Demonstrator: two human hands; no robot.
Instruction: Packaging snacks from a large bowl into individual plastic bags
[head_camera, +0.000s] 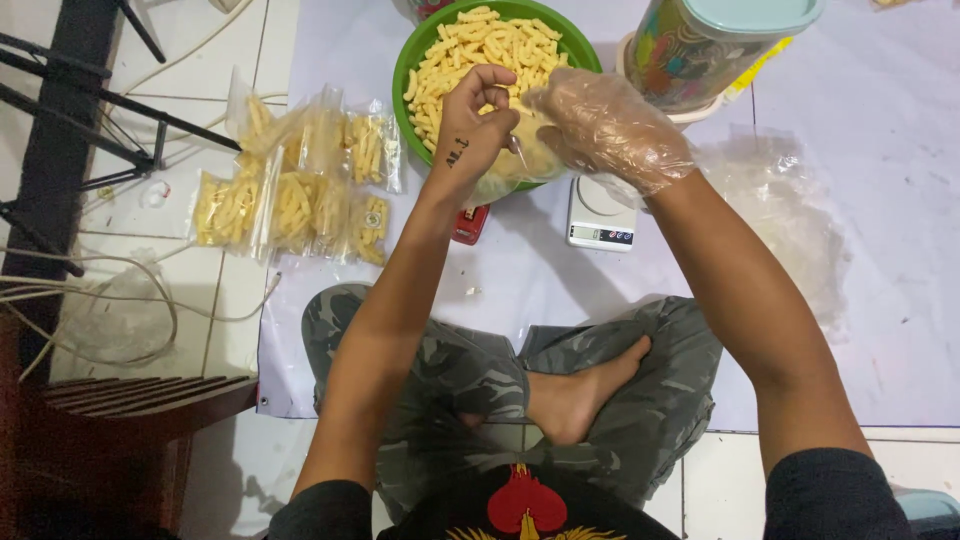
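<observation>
Here, a person sits cross-legged on the floor. The bare left hand (472, 125) and the plastic-gloved right hand (607, 125) meet over a clear bag (527, 160) of yellow snack sticks, fingers curled and pinching its mouth. The bag is held over the green bowl (410, 62) at 12 o'clock. Filled bags (290, 185) lie at 10 o'clock; a small white scale (598, 222) sits just below the right hand.

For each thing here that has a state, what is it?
green bowl: heaped with yellow snack sticks
small clear bag: open, partly filled, held over the bowl
left hand: bare, gripping the bag
right hand: gloved, at the bag
packed bags: filled, lying left
canister: lidded
</observation>
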